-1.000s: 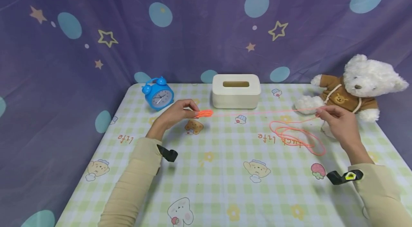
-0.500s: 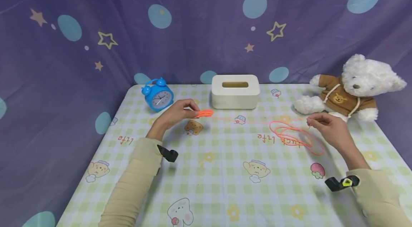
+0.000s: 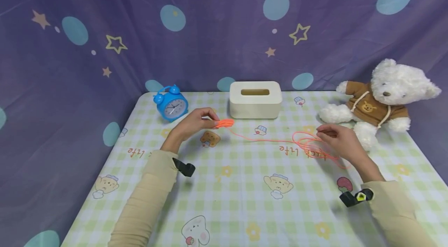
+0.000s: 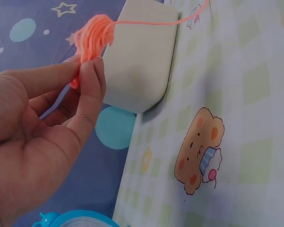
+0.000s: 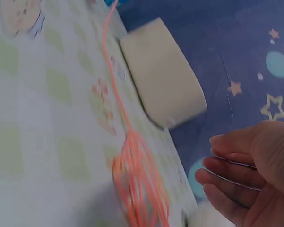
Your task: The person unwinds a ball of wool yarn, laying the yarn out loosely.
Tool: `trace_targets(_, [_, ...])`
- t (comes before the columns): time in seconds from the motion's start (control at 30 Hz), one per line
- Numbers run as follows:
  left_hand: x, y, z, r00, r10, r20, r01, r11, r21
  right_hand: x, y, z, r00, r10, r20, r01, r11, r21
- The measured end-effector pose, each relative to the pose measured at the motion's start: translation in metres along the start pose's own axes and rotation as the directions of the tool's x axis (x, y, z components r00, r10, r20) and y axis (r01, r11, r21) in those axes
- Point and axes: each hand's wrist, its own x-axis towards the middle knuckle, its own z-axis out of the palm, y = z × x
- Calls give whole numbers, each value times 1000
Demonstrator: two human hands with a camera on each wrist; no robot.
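My left hand pinches a small wound bundle of orange yarn between thumb and fingertips, held up above the table. In the left wrist view the bundle shows folded strands, with a single strand running off from its top. That strand dips to the table and joins a pile of loose yarn loops on the right. My right hand is over these loops in the head view. Seen from the right wrist, this hand has loosely bent fingers with nothing between them, apart from the yarn.
A cream tissue box stands at the back middle of the table. The blue alarm clock is behind my left hand. At the right sits a white teddy bear in a brown hoodie. A checked cloth covers the table.
My right hand has let go of the yarn and moved left and slightly down. The strand, earlier pulled straight between the hands, now sags to the table. The left hand has hardly moved.
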Motion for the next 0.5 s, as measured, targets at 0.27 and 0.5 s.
trace_targets(0.27, [1, 3, 5, 999, 32, 14, -32, 999, -18, 26, -42, 40, 995, -95, 8, 94, 989, 115])
trace_targets(0.5, [3, 5, 9, 1000, 20, 9, -20, 1000, -9, 44, -79, 86, 989, -143, 40, 127, 953, 274])
